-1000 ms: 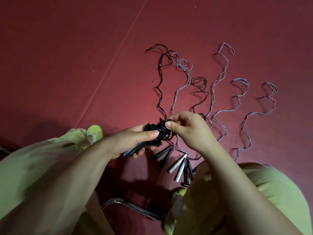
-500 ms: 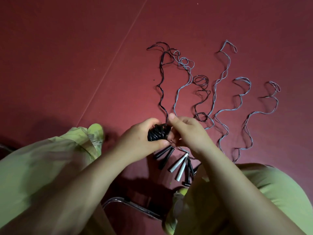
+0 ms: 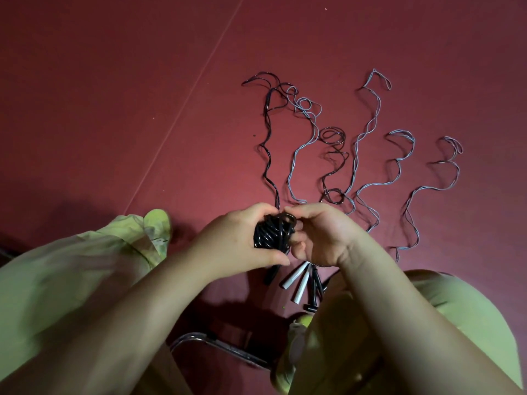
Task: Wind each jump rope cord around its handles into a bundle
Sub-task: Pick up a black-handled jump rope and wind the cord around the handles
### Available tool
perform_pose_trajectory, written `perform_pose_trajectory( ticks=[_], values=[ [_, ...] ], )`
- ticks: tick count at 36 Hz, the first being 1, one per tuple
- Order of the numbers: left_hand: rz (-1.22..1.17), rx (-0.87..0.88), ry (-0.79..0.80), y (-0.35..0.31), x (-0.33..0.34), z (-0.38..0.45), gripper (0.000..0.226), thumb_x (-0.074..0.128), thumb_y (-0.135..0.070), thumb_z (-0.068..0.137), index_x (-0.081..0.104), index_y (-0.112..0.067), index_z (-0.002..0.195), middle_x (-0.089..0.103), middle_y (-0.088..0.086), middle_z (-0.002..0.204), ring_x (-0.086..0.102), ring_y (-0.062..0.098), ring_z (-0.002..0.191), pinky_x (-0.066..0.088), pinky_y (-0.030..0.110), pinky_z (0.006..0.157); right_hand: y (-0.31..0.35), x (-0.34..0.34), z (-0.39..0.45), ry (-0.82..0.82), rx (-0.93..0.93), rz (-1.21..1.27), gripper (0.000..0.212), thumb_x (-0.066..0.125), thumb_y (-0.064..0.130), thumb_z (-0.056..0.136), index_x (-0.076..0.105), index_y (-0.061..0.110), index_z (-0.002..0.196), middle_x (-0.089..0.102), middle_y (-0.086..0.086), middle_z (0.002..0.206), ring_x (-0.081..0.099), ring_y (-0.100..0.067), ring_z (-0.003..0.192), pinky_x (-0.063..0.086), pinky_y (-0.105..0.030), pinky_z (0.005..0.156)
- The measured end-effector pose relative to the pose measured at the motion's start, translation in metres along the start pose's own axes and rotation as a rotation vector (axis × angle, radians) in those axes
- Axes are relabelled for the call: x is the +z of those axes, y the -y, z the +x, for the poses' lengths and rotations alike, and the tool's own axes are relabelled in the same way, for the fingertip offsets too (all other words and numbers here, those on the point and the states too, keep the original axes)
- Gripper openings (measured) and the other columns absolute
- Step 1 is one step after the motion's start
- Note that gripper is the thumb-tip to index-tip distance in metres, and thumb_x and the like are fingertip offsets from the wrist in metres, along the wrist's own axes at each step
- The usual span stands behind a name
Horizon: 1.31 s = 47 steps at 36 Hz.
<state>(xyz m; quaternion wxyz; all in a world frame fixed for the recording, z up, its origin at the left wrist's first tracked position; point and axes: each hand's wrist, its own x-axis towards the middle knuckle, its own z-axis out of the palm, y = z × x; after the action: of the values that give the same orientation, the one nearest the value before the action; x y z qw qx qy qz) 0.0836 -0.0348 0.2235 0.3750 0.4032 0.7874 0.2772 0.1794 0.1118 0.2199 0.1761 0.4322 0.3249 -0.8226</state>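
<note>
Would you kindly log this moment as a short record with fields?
surface: dark red floor
left hand: grips the black cord bundle
right hand: fingers at the bundle's right side, on the last loop
unwound ropes: wavy cords lying on the floor beyond the hands
loose handles: two white handles and some black ones below the hands
stage: one bundle nearly wound

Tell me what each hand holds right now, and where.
Left hand grips the black wound cord bundle around its middle; right hand pinches its top loop.
</note>
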Motion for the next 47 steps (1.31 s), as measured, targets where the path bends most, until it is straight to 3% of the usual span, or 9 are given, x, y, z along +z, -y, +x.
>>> perform_pose_trajectory(
  ticks=[4,7,12,15,17,29,34,39,47],
  values=[
    [0.363,0.107,0.161,-0.009,0.005,-0.013,0.074,0.069,-0.063,0.069,0.038,-0.04,0.132,0.057,-0.011,0.127,0.055,0.014,0.115,0.043,0.025,0.091,0.017,-0.021,0.001,-0.248,-0.219,0.353,0.023,0.046,0.014,0.079,0.035,0.024,0.062,0.023,0.009,0.048,0.02,-0.005,0.036,0.014,-0.012,0.033],
    [0.349,0.104,0.169,-0.006,0.009,-0.022,0.072,0.064,-0.066,0.071,0.037,-0.041,0.132,0.056,-0.013,0.129,0.054,0.012,0.118,0.043,0.027,0.094,0.016,-0.025,-0.011,-0.298,-0.39,0.102,0.03,0.048,0.022,0.096,0.043,0.022,0.067,0.026,0.006,0.054,0.024,-0.007,0.042,0.017,-0.013,0.036],
    [0.156,0.078,-0.062,0.0,-0.004,-0.016,0.071,0.048,-0.072,0.054,0.05,-0.039,0.116,0.065,-0.015,0.107,0.061,0.01,0.102,0.048,0.03,0.086,-0.006,-0.008,-0.016,-0.091,-0.314,-0.423,0.033,0.058,0.039,0.088,0.059,0.017,0.064,0.042,0.003,0.054,0.036,-0.009,0.047,0.021,-0.021,0.045],
    [0.171,0.085,-0.084,-0.001,-0.004,-0.017,0.069,0.049,-0.068,0.057,0.052,-0.035,0.117,0.064,-0.014,0.104,0.061,0.011,0.102,0.047,0.03,0.084,-0.003,-0.01,-0.022,-0.045,-0.322,-0.583,0.029,0.068,0.042,0.071,0.057,0.02,0.056,0.045,0.002,0.055,0.038,-0.008,0.047,0.025,-0.018,0.041],
    [0.185,0.077,-0.064,-0.004,-0.003,-0.018,0.069,0.051,-0.066,0.059,0.052,-0.032,0.119,0.061,-0.015,0.101,0.06,0.012,0.105,0.046,0.029,0.085,-0.003,-0.011,-0.024,-0.058,-0.339,-0.65,0.026,0.07,0.032,0.078,0.063,0.021,0.057,0.044,0.003,0.055,0.039,-0.006,0.046,0.025,-0.017,0.042],
    [0.169,0.045,0.063,-0.004,-0.004,-0.007,0.059,0.056,-0.058,0.063,0.04,-0.035,0.115,0.06,-0.008,0.108,0.058,0.014,0.098,0.044,0.029,0.085,-0.001,-0.014,-0.021,0.003,-0.337,-0.609,0.015,0.06,0.015,0.091,0.061,0.013,0.077,0.046,0.008,0.05,0.037,-0.002,0.04,0.022,-0.014,0.035],
    [0.113,0.098,0.085,0.001,-0.004,-0.015,0.047,0.05,-0.067,0.058,0.029,-0.05,0.097,0.053,-0.019,0.091,0.05,-0.013,0.084,0.036,0.008,0.071,-0.005,-0.012,-0.02,0.138,-0.251,-0.528,0.022,0.067,0.019,0.082,0.056,0.002,0.092,0.044,0.004,0.054,0.035,-0.004,0.043,0.018,-0.013,0.032],
    [-0.001,0.192,-0.049,0.002,-0.001,-0.02,0.042,0.054,-0.057,0.065,0.038,-0.043,0.101,0.049,-0.022,0.099,0.043,-0.014,0.098,0.032,0.003,0.079,-0.008,-0.003,-0.018,0.148,-0.311,-0.376,0.01,0.064,0.015,0.082,0.06,0.012,0.074,0.038,0.0,0.059,0.029,-0.004,0.045,0.018,-0.014,0.033],
    [0.005,0.241,-0.072,0.01,0.003,-0.009,0.038,0.053,-0.054,0.068,0.042,-0.04,0.102,0.049,-0.014,0.113,0.054,0.01,0.103,0.045,0.038,0.091,-0.018,0.007,-0.012,-0.113,-0.387,-0.306,0.029,0.046,0.017,0.1,0.047,0.014,0.071,0.037,0.003,0.054,0.029,-0.004,0.038,0.021,-0.015,0.033]
  ],
)
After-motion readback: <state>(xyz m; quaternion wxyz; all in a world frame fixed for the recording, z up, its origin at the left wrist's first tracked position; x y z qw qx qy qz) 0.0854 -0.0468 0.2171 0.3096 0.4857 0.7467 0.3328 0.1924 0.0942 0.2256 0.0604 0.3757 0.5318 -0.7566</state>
